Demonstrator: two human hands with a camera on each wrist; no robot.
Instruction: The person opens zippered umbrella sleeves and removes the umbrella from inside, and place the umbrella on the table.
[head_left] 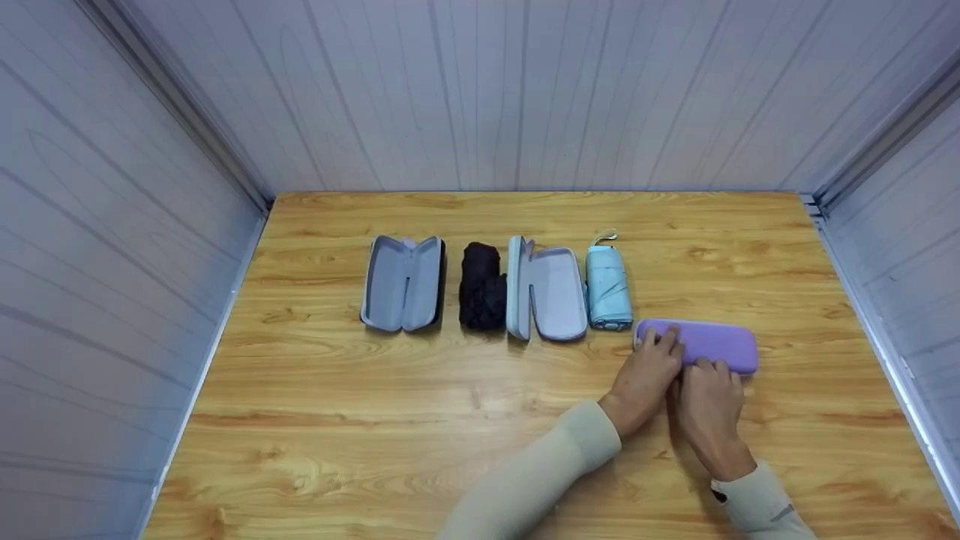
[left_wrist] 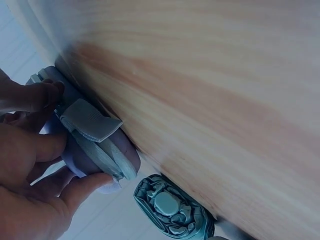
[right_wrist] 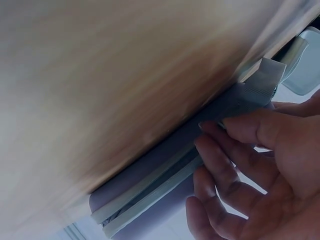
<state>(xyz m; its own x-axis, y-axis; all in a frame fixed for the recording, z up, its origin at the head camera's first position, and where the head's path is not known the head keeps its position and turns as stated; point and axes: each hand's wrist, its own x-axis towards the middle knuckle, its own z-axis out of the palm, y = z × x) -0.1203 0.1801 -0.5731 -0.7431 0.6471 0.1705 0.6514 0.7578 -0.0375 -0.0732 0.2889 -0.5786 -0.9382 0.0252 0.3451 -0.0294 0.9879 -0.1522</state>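
A purple zip case (head_left: pixel 718 346) lies lengthwise on the right of the table. At its left end my left hand (head_left: pixel 651 369) grips it, fingers on top and thumb at the end in the left wrist view. A grey fabric strap (left_wrist: pixel 90 121) sticks out from that end, beside the pale zipper tape (left_wrist: pixel 112 156). On the near long side is my right hand (head_left: pixel 710 401); in the right wrist view its thumb and index finger pinch at the zipper line (right_wrist: pixel 155 187). The fingertips mostly hide the zipper pull. A rolled light-blue folding umbrella (head_left: pixel 608 286) lies just left of the case.
Farther left stand an open light-blue case (head_left: pixel 560 292) with grey lining, a crumpled black bundle (head_left: pixel 481 285) like a folded umbrella, and an open dark case (head_left: pixel 403 285), also grey inside. Pale panel walls (head_left: pixel 480 97) bound the wooden table (head_left: pixel 360 420) at the back and sides.
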